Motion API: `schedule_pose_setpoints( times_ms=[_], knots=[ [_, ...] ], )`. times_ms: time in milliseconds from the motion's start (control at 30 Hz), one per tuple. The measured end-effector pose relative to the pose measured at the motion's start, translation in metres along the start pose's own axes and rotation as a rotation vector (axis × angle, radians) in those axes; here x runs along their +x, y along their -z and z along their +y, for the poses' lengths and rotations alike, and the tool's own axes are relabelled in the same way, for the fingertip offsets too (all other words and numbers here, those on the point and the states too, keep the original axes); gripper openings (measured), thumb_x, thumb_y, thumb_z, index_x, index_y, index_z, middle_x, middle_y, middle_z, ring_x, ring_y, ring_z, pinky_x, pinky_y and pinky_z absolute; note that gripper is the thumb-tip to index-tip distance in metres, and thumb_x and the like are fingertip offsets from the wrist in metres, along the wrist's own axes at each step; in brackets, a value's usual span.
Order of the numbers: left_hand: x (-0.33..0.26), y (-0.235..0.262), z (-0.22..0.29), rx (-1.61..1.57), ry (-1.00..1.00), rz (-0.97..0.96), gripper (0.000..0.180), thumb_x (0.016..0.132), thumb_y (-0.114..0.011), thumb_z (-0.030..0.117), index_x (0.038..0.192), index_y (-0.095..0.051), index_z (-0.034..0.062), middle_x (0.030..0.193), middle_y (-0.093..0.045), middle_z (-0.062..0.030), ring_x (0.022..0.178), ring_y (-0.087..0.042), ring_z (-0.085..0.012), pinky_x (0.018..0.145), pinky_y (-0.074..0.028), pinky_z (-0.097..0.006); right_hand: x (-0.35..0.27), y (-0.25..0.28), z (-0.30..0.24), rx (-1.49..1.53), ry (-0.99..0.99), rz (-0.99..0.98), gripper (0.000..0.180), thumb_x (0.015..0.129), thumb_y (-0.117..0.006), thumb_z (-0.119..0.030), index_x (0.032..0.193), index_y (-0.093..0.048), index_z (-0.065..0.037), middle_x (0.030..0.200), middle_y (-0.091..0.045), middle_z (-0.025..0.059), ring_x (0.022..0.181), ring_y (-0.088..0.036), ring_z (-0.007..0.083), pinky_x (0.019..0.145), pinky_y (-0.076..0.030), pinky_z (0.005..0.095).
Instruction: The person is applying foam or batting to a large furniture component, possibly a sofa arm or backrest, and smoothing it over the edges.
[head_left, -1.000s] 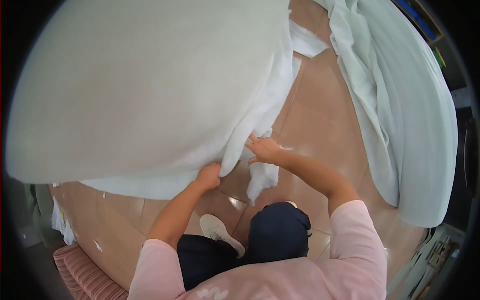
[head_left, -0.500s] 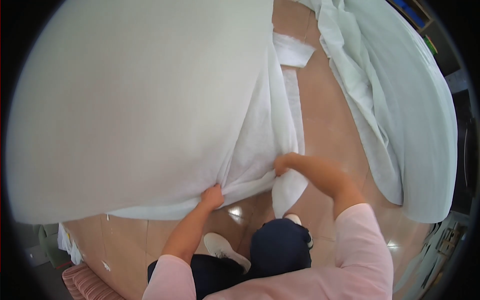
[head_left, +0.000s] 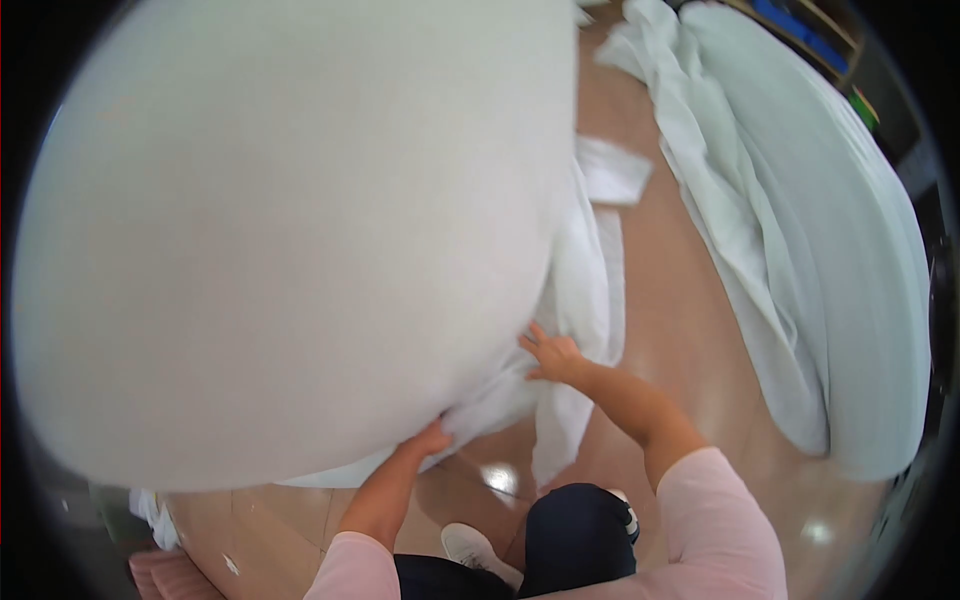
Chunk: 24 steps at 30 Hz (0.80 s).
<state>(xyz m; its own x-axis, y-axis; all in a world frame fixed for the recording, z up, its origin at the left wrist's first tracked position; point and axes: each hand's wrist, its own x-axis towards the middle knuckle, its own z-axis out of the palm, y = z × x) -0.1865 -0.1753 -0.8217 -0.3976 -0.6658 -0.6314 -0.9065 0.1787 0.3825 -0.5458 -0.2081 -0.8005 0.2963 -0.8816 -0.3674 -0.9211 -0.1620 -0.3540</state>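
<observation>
A large white fabric-covered bulk [head_left: 300, 250], smooth and rounded along its near side, fills the left and middle of the view. Loose white cloth [head_left: 575, 270] hangs in folds at its right corner and reaches the floor. At the near edge, my left hand [head_left: 432, 438] is closed on the white fabric, its fingertips partly hidden beneath the bulge. My right hand [head_left: 556, 357] lies against the folds at the corner, fingers spread and gripping nothing. What lies under the covering is hidden.
Another long white cloth-covered shape [head_left: 850, 260], with crumpled fabric along its left side, stretches down the right. Between the two runs a tiled floor [head_left: 680, 290]. A white flap [head_left: 612, 172] sticks out over it. Pinkish cushioning [head_left: 175, 577] shows at the lower left, a blue item [head_left: 800, 35] at the upper right.
My right hand has let go of the cloth and spread its fingers, shifting slightly left and nearer me. The covered bulk now bulges closer, and my left hand sits lower at its edge.
</observation>
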Motion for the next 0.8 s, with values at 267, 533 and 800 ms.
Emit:
schedule_pose_setpoints(
  times_ms=[267, 533, 800],
  knots=[
    [-0.222, 0.223, 0.239, 0.244, -0.766, 0.290, 0.043, 0.081, -0.066, 0.018, 0.123, -0.061, 0.0091, 0.126, -0.061, -0.0135, 0.122, -0.057, -0.0303, 0.103, -0.045, -0.043, -0.044, 0.192, -0.098, 0.305, 0.197, -0.086, 0.024, 0.083, -0.069, -0.021, 0.101, -0.073, -0.006, 0.091, -0.073, 0.0134, 0.088, -0.069, 0.0312, 0.080, -0.055, 0.0435],
    [-0.278, 0.336, 0.231, 1.055, -0.512, 1.619, 0.038, 0.087, -0.057, 0.022, 0.124, -0.060, 0.0167, 0.143, -0.052, -0.0067, 0.135, -0.047, -0.0205, 0.120, -0.016, -0.047, -0.172, 0.377, -0.223, 0.704, 0.472, 0.617, 0.022, 0.086, -0.065, 0.002, 0.107, -0.069, -0.001, 0.092, -0.070, 0.0143, 0.081, -0.069, 0.0195, 0.071, -0.053, 0.0293],
    [-0.357, 0.386, 0.269, 0.203, -0.703, 1.809, 0.033, 0.084, -0.067, 0.024, 0.116, -0.065, 0.0142, 0.125, -0.060, -0.0100, 0.119, -0.056, -0.0266, 0.109, -0.030, -0.049, -0.145, 0.392, -0.253, 0.428, 0.610, 1.240, 0.027, 0.086, -0.068, -0.001, 0.112, -0.061, -0.003, 0.097, -0.067, 0.0155, 0.080, -0.067, 0.0263, 0.071, -0.053, 0.0297]
  ],
)
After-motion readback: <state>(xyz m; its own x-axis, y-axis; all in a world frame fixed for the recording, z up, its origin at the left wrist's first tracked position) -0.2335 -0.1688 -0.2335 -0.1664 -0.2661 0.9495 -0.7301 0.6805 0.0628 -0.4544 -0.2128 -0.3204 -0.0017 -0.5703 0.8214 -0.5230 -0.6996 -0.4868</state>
